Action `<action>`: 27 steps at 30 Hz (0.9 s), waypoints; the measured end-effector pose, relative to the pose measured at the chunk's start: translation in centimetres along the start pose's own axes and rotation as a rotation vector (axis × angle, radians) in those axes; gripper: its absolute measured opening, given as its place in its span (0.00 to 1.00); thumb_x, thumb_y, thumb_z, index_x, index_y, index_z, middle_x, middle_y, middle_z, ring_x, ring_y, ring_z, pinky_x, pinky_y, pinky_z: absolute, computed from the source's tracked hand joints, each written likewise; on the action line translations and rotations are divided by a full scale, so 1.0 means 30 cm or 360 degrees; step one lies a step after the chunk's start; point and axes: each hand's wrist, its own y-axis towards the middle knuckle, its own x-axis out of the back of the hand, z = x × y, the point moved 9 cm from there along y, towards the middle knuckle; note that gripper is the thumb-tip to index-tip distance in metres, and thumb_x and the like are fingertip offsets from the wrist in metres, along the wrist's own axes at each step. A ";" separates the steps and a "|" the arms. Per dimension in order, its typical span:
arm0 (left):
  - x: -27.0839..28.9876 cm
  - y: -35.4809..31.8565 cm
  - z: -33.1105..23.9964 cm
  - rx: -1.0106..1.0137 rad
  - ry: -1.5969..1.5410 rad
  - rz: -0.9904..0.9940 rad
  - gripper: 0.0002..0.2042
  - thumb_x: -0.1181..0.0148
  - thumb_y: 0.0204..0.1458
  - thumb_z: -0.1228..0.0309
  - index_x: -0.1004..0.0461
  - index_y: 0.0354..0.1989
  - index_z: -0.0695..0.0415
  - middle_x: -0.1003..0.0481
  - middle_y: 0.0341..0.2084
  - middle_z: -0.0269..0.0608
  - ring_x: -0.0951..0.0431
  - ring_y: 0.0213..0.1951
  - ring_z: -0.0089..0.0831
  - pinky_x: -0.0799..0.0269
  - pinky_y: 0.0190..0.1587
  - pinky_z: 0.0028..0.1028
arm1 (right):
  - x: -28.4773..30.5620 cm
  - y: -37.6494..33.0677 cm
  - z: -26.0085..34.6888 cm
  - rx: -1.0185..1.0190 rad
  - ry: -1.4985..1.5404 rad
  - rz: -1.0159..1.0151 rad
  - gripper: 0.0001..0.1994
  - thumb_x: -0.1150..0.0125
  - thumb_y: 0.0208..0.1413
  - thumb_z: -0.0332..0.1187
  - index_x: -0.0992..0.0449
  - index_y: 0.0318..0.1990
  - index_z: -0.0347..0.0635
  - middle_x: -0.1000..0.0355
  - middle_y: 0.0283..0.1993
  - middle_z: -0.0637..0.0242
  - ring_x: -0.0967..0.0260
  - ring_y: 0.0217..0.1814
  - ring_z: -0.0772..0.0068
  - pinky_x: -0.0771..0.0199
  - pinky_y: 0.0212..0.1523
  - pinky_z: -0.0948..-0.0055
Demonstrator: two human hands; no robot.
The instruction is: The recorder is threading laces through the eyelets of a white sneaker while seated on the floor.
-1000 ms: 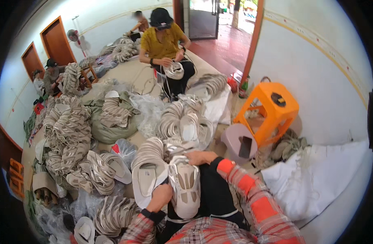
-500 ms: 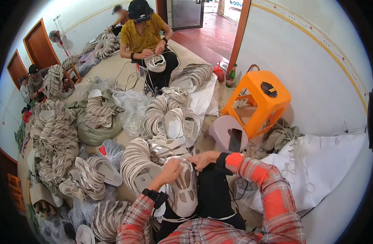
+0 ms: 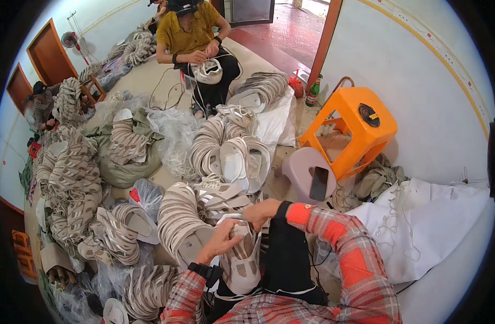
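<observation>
A beige and taupe shoe upper (image 3: 242, 275) lies across my lap, toe toward me, with its opening at the far end. My left hand (image 3: 224, 241) grips the left side near the opening, thumb over the top. Curled at the far right edge of the opening is my right hand (image 3: 260, 214); its fingertips are hidden, and what they pinch cannot be made out. Just left of my hands stands a long row of nested uppers (image 3: 180, 213). More loose uppers (image 3: 220, 197) lie beyond my hands.
A lilac stool (image 3: 299, 167) holds a dark phone (image 3: 319, 183); an orange stool (image 3: 361, 121) stands behind it. White sheeting (image 3: 431, 232) lies at right. Opposite sits a person (image 3: 191, 38) working on an upper. Heaped uppers (image 3: 69, 178) cover the left floor. A green bottle (image 3: 313, 92) stands near the doorway.
My right hand has moved slightly left and nearer, from an outstretched finger to a curled grip at the opening. My left hand has come slightly nearer. The head view has shifted a little.
</observation>
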 end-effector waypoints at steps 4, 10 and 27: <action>0.005 -0.012 0.016 0.0036 -0.0103 0.0036 0.21 0.41 0.44 0.65 0.36 0.46 0.59 0.35 0.39 0.48 0.35 0.45 0.42 0.41 0.49 0.33 | 0.051 0.010 0.056 0.0192 -0.0136 -0.0255 0.12 0.34 0.31 0.32 0.24 0.26 0.35 0.29 0.23 0.52 0.30 0.27 0.51 0.33 0.26 0.58; -0.046 0.027 0.026 0.0045 0.0402 0.0064 0.21 0.39 0.40 0.64 0.34 0.43 0.57 0.33 0.39 0.46 0.35 0.45 0.44 0.41 0.46 0.37 | 0.048 0.033 0.041 0.0375 -0.0169 -0.0491 0.12 0.40 0.33 0.36 0.30 0.19 0.35 0.33 0.19 0.49 0.35 0.24 0.46 0.38 0.24 0.56; -0.096 0.028 -0.024 0.0363 0.1308 -0.0289 0.26 0.36 0.31 0.62 0.34 0.41 0.60 0.34 0.36 0.47 0.35 0.42 0.43 0.44 0.47 0.39 | 0.040 -0.149 -0.011 0.0356 0.0662 -0.0691 0.14 0.35 0.38 0.36 0.26 0.33 0.37 0.28 0.26 0.57 0.29 0.30 0.62 0.32 0.32 0.68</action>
